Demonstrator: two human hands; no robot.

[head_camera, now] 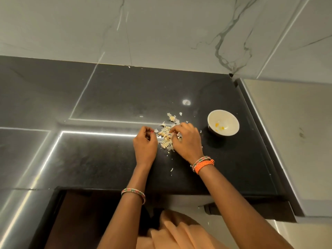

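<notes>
A small pile of garlic cloves and papery skins (166,134) lies on the black stone counter (107,159). My left hand (145,142) sits just left of the pile with its fingers curled inward; what they hold is hidden. My right hand (186,139) lies over the pile's right side, its fingertips pinching at a piece in the heap. A white bowl (223,122) with a few yellow bits inside stands to the right of the pile.
Loose skin flakes (171,170) lie scattered toward the counter's front edge. A marble-patterned wall (161,33) rises behind the counter. The counter's right edge (258,133) drops to a pale surface. A dark opening (80,221) lies below the front edge.
</notes>
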